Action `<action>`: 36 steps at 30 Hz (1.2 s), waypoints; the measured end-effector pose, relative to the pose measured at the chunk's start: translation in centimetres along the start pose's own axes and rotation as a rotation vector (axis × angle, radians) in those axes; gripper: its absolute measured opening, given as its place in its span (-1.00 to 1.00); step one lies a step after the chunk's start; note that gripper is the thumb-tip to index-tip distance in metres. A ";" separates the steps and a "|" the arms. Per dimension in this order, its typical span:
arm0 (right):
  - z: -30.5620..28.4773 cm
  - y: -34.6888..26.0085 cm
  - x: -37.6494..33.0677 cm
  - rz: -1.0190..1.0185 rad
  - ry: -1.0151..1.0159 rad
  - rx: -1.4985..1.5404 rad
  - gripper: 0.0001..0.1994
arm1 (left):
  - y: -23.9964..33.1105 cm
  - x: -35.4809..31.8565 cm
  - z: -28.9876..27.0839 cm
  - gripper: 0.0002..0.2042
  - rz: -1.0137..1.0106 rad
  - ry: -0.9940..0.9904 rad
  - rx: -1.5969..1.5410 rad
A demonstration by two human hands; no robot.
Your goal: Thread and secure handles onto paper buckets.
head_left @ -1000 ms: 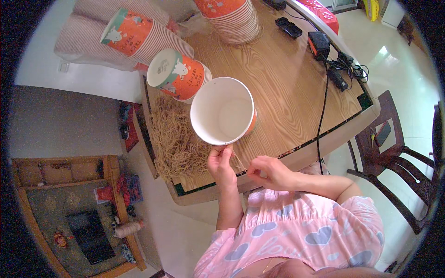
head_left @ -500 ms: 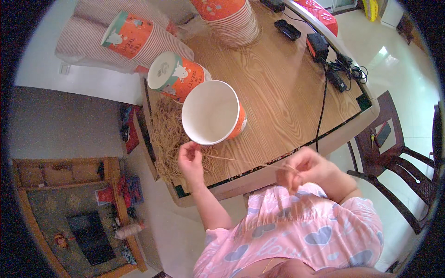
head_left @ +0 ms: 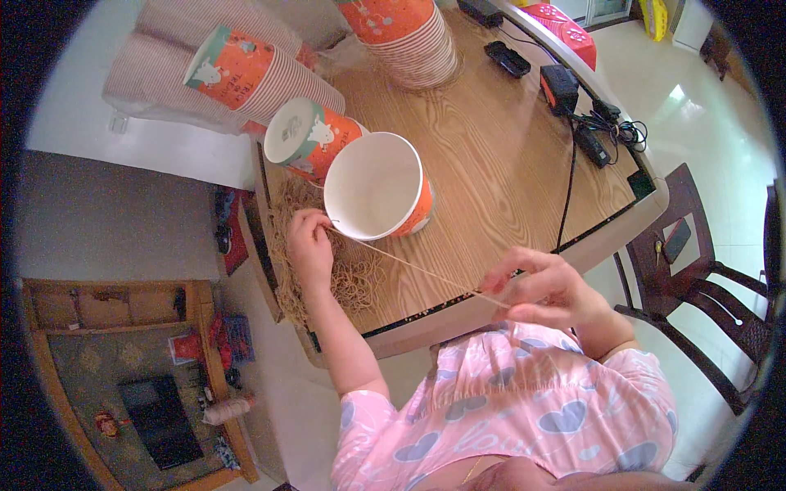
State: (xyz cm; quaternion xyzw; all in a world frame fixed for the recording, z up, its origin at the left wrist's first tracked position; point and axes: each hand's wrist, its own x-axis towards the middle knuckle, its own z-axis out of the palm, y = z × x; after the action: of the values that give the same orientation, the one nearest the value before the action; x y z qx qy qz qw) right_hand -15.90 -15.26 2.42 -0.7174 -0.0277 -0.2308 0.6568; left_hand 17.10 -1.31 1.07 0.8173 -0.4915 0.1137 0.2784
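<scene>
A white-lined paper bucket [head_left: 372, 192] with an orange outside stands on the table, its open mouth tilted toward me. My left hand [head_left: 311, 245] is closed at the bucket's lower left rim, fingertips pinching a thin tan string [head_left: 417, 267]. A tiny dark mark shows on the rim beside those fingertips; I cannot make out what it is. From there the string runs taut, down and rightward, to my right hand [head_left: 548, 290]. That hand holds it between thumb and fingers in front of the table edge. Under and beside my left hand lies a tangled heap of tan string [head_left: 356, 282].
Behind the bucket lies another orange and green bucket [head_left: 307, 139]. Stacked buckets [head_left: 262, 78] lie at the far left, and another stack [head_left: 401, 41] stands at the back. A black adapter [head_left: 559, 88] and cables line the right edge. A dark chair [head_left: 688, 237] stands right.
My left hand has moved up and left along the bucket's rim. My right hand's fingers have spread somewhat, and the string between the hands now shows as one straight line.
</scene>
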 end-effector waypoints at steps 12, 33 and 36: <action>0.3 -2.0 1.0 -0.206 0.061 0.223 -0.71 | 6.4 -0.2 -0.8 -0.77 0.043 0.266 -0.081; -7.3 -3.2 -4.0 -0.634 0.819 0.834 -0.88 | 11.7 -4.9 0.2 -0.92 0.364 -0.280 0.302; -8.7 -3.2 -4.3 -0.704 0.835 1.026 -0.76 | 9.8 -6.5 -0.2 -0.96 0.430 -0.249 0.292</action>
State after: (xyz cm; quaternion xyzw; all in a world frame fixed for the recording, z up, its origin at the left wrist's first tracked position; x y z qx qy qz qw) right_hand -23.38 -22.06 4.12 -0.1224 -0.1081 -0.6384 0.7522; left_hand 5.41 0.03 1.61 0.7335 -0.6622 0.1385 0.0647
